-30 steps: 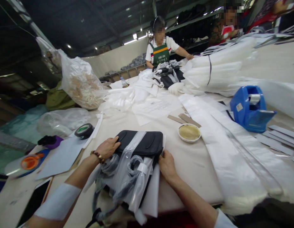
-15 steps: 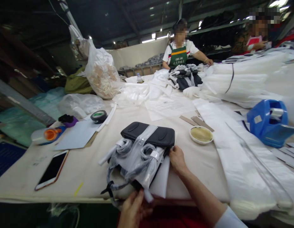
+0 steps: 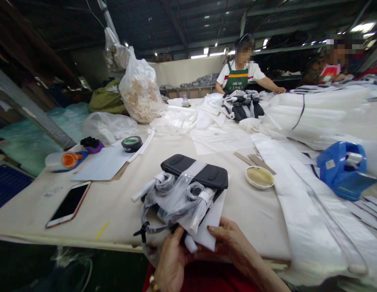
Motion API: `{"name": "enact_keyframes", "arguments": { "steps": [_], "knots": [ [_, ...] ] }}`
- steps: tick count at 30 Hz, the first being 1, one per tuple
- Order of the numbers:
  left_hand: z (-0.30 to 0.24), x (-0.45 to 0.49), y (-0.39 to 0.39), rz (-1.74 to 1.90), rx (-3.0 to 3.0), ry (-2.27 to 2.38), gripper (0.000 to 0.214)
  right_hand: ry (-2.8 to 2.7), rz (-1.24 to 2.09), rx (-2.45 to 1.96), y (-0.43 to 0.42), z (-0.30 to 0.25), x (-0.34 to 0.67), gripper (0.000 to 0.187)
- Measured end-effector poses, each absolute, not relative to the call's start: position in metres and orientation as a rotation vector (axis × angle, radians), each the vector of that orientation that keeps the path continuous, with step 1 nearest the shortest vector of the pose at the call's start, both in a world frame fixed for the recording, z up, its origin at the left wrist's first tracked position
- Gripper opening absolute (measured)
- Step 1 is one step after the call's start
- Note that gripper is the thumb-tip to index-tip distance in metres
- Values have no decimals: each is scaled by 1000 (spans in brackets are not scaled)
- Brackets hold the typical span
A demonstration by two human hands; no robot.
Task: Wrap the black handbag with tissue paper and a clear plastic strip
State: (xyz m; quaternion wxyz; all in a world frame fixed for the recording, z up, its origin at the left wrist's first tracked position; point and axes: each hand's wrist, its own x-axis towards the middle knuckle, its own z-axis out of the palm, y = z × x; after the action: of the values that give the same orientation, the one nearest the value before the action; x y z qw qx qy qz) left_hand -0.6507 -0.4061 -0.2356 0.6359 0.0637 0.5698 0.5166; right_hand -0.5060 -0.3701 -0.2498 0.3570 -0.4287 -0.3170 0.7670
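Observation:
A black bag [image 3: 203,172] lies on the table near its front edge. Clear plastic film [image 3: 173,202] covers its front, and its coiled straps [image 3: 164,182] are wrapped in film too. My left hand [image 3: 171,257] is closed at the bag's near end, thumb on top, its other fingers partly hidden below. Beside that hand a white foam roll [image 3: 190,244] sticks out. A white foam sheet [image 3: 212,229] protrudes from under the bag's right side. My right hand [image 3: 233,241] pinches this sheet at its near right edge, with the thumb above and the fingers underneath.
Left of the bag are a phone [image 3: 69,204], a sheet of card [image 3: 100,164], black tape [image 3: 131,144] and a tape dispenser [image 3: 66,160]. To the right are a round dish [image 3: 259,177], long white sheets [image 3: 310,202] and a blue dispenser [image 3: 342,170]. Two people stand across the table.
My right hand has moved from the bag's right side down to the near edge of the foam sheet. My left hand stays at the bag's near end. The view has shifted slightly.

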Motion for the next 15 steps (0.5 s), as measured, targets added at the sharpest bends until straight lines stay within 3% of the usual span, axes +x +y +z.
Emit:
{"name": "enact_keyframes", "arguments": {
  "steps": [6,15],
  "knots": [
    [-241,-652,-409,1110,438,1449,54,-686,1793,-1157,-366,-255,-525,38],
    [-248,-652,-403,1137,395,1446,50,-711,1586,-1247,-354,-254,-544,26]
  ]
}}
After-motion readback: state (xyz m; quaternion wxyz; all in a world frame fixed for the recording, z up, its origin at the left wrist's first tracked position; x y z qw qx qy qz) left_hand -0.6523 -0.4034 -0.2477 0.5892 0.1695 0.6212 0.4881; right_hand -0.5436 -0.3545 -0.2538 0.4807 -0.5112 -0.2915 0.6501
